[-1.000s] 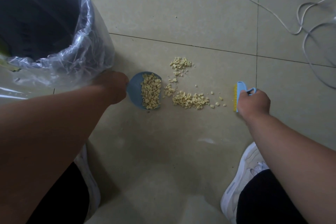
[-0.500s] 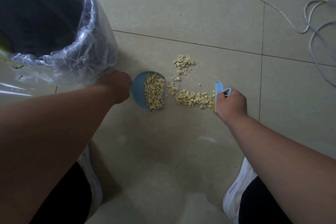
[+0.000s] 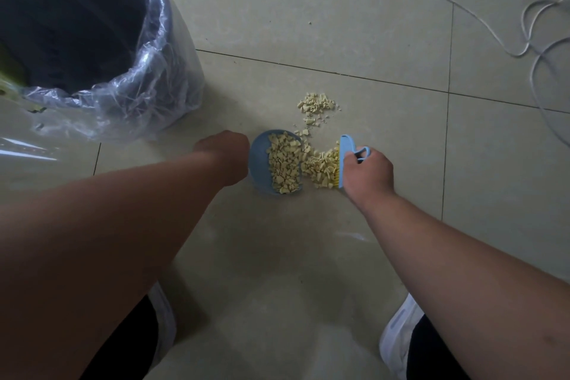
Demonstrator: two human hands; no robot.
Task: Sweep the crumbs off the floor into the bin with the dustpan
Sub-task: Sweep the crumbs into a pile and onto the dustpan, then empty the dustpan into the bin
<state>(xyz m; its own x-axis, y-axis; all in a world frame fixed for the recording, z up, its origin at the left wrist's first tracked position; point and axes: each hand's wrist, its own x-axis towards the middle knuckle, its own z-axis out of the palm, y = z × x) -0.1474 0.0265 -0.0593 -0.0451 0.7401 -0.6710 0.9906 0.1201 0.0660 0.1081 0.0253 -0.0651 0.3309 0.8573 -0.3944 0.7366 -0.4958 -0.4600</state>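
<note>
The right hand (image 3: 367, 174), clamped on the brush (image 3: 344, 160), had moved toward nine o'clock, pushing crumbs (image 3: 322, 168) against the dustpan (image 3: 259, 163). The left hand (image 3: 226, 154) still gripped the dustpan, at four o'clock from the bin (image 3: 154, 71).

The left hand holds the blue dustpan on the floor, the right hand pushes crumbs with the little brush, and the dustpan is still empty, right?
Not quite. In the head view the dustpan already has lots of crumbs in it. The rest is right: the left hand holds it on the floor and the right hand pushes crumbs with the brush.
</note>
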